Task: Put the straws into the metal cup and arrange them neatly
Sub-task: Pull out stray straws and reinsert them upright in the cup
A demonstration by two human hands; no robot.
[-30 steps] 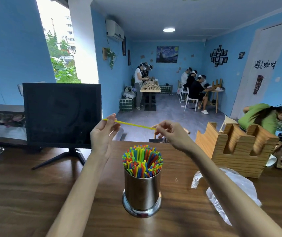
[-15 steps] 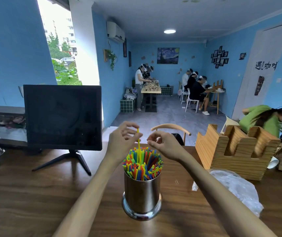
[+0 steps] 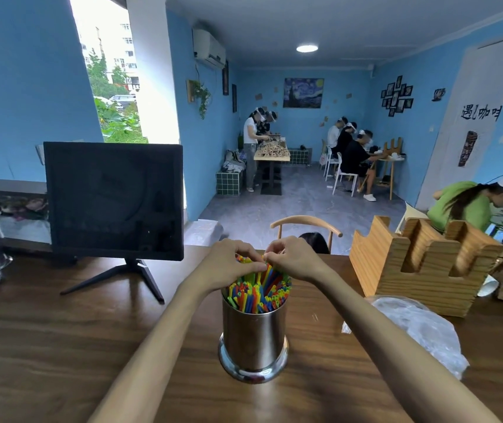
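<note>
Multicoloured straws (image 3: 259, 293) upright in metal cup (image 3: 253, 337)

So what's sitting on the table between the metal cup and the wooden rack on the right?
In the head view, a crumpled clear plastic bag lies between the metal cup and the wooden rack.

Resting curled on the tops of coloured straws (image 3: 257, 293) packed upright in a metal cup (image 3: 253, 340): left hand (image 3: 228, 264) and right hand (image 3: 294, 257), fingertips meeting, on a wooden table (image 3: 45, 346) beside a dark monitor (image 3: 113, 199).
</note>
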